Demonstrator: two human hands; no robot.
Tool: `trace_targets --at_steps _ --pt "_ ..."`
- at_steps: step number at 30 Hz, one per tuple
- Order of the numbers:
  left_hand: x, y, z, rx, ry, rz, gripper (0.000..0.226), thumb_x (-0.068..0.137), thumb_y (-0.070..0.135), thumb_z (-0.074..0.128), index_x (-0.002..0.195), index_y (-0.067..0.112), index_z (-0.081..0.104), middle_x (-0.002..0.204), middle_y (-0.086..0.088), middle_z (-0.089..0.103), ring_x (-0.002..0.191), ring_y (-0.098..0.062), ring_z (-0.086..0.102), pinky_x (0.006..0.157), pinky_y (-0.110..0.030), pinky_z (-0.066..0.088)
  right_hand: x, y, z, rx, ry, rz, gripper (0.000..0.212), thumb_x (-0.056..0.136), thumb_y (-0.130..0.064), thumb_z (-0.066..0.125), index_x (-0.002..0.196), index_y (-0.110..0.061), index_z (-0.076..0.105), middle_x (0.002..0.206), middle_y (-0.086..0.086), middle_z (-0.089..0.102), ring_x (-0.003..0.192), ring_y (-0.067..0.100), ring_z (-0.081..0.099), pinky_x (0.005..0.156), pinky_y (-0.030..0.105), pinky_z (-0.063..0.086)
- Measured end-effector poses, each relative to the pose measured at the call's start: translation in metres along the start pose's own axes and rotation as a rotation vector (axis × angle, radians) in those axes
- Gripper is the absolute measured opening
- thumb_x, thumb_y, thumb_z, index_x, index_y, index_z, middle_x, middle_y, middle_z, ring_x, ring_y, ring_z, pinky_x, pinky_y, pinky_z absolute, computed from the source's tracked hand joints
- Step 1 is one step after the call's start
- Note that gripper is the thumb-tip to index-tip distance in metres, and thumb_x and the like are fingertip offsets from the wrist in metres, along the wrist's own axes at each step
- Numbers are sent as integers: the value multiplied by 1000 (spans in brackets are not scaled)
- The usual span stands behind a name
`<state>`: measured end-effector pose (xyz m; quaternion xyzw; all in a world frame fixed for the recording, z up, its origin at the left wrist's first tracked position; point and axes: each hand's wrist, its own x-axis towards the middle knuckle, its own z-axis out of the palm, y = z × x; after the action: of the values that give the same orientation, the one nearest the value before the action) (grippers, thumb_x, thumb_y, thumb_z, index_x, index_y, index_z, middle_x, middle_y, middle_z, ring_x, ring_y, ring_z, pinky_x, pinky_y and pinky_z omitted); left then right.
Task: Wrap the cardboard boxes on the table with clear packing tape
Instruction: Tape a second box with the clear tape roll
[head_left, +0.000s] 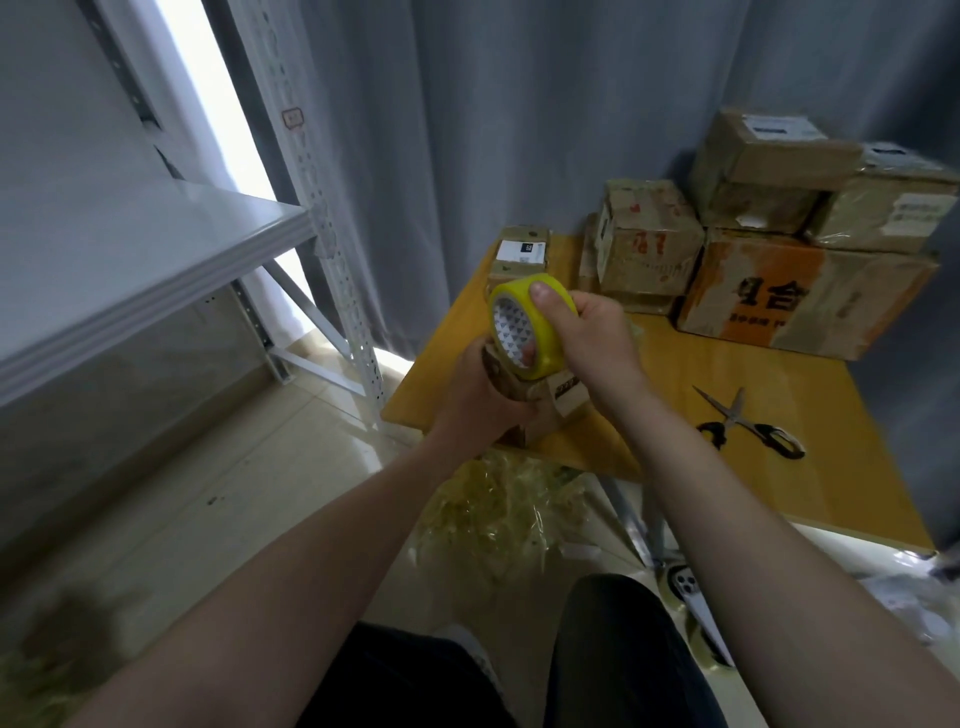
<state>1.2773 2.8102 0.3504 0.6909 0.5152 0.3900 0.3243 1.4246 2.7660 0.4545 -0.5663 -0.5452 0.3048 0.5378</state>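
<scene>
1. Left hand (483, 400) reaches in from the near left, its fingers curled round a small box (569, 397).
2. Right hand (592, 338) grips the tape roll (511, 290), thumb on top.

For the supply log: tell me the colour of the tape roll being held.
The tape roll is yellow, seen best in the head view.

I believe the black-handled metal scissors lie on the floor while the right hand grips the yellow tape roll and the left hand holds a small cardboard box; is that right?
Not quite: the head view shows the black-handled metal scissors on the yellow wooden table, not the floor. The right hand does grip the yellow tape roll and the left hand the small cardboard box.
</scene>
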Motion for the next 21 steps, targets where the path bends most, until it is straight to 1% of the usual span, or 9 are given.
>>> trace_targets --at_steps 3,6,8,10,13,15,17,19,21 --pt "3 0 1 23 -22 -12 109 46 61 92 136 30 39 127 6 57 114 -16 58 93 -42 57 -9 -9 -19 -19 0 37 78 83 -71 64 69 6 57 65 20 54 57 32 52 60 40 38" --pt "6 -5 -2 -5 -59 -33 116 47 57 95 142 29 36 133 3 53 121 -18 56 100 -43 55 -47 -3 -33 -118 -31 126 70 91 -62 65 81 7 64 72 15 66 64 33 60 62 38 41" --pt "8 -7 -1 -35 -81 -40 114 46 57 95 141 31 37 135 2 53 122 -18 56 102 -43 55 -77 12 -35 -147 -66 212 56 94 -61 64 89 -6 73 79 4 75 66 23 69 61 37 49" --pt "10 -7 -1 -34 -92 -44 113 46 57 97 139 33 39 135 1 53 122 -17 58 100 -43 57 -96 26 -32 -128 -60 239 44 95 -58 64 89 -15 76 75 0 76 68 16 72 62 40 54" --pt "12 -8 -7 -4 -134 -48 120 43 63 98 142 30 37 138 0 51 126 -19 57 103 -44 55 -105 35 -25 -136 -26 212 36 96 -54 65 96 -20 77 76 -4 75 69 13 71 62 40 54" --pt "13 -7 -10 15 -178 -48 125 42 67 97 144 30 34 141 -3 50 127 -20 56 105 -44 54 -105 33 -24 -118 -41 213 36 97 -52 65 98 -18 76 75 -3 75 62 13 71 54 32 53" --pt "14 -6 -11 32 -201 -54 123 44 65 96 143 31 33 141 -5 50 127 -21 56 107 -44 53 -104 28 -27 -109 -44 207 36 98 -49 65 90 -16 75 68 -8 73 55 8 67 48 26 50" --pt "14 -4 -12 53 -190 -58 117 48 58 94 143 31 32 141 -5 49 127 -21 55 107 -43 52 -99 21 -32 -128 -33 174 42 99 -47 64 69 -18 65 53 -15 62 47 3 57 44 22 40" --pt "13 1 -11 49 -190 -62 114 53 49 94 146 27 31 143 -6 47 127 -21 54 106 -38 52 -92 12 -37 -115 -29 126 50 99 -44 64 62 -10 59 50 -7 55 46 5 46 45 22 34"
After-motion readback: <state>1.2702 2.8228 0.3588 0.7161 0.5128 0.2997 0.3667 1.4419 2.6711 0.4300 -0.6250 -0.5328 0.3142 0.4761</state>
